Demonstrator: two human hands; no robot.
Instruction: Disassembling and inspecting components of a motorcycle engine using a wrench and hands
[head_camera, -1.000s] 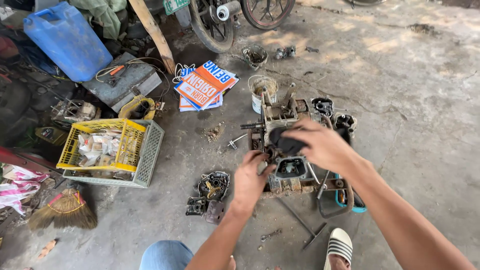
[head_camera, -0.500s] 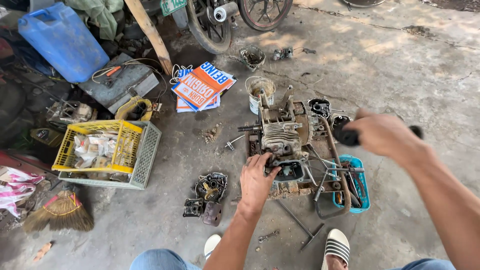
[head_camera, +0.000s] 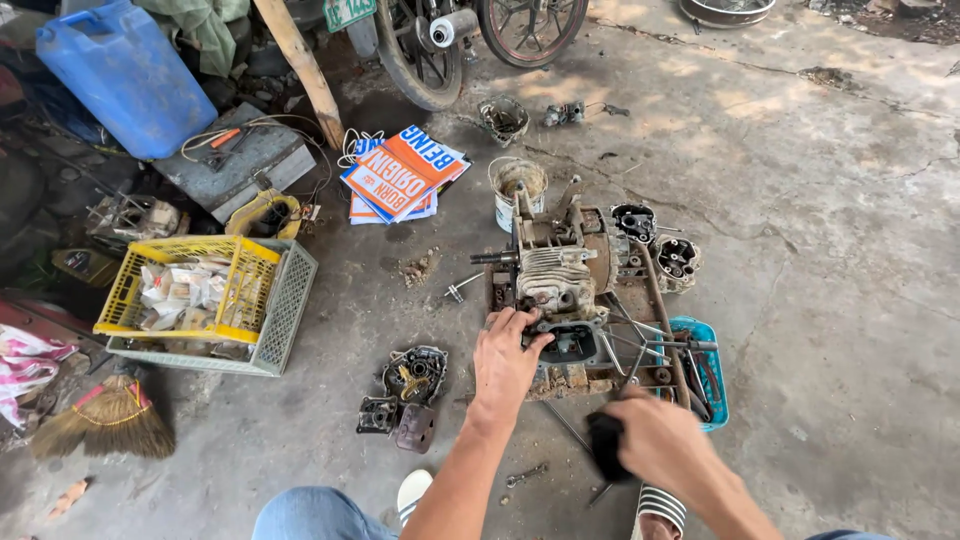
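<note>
Cracked, stained concrete floor (head_camera: 820, 200) of an open workshop, parts scattered all over it, a motorcycle wheel (head_camera: 415, 55) at the top edge. I'm crouched low, my striped sandal (head_camera: 662, 505) planted just behind the work. The greasy grey metal engine block with cooling fins (head_camera: 565, 270) sits on the floor straight ahead of me, upright on its rusty base, a stub shaft poking out to its left and a dark rectangular opening facing me. My left hand (head_camera: 508, 362) lies flat on the near edge of the block beside that opening, fingers spread, gripping nothing, probably just bracing it so it won't shift. My right hand (head_camera: 665, 445) is pulled back near my foot, fingers closed around a small black part (head_camera: 604, 445); I can't tell what the part is, it's half hidden in my grip. Just right of the block is a shallow teal plastic tray (head_camera: 715, 345) with long tools and rods laid across it, kept within reach. Two dark round engine covers (head_camera: 655, 240) lie behind the block, a dirty white plastic bucket (head_camera: 517, 185) behind that. Left of my arm, removed dark casing pieces (head_camera: 405, 390) lie together. Farther left: a yellow plastic crate (head_camera: 190, 295) holding small boxes, a straw broom (head_camera: 105, 425), orange and blue printed boards (head_camera: 400, 172), a blue plastic jerrycan (head_camera: 125, 75).
</note>
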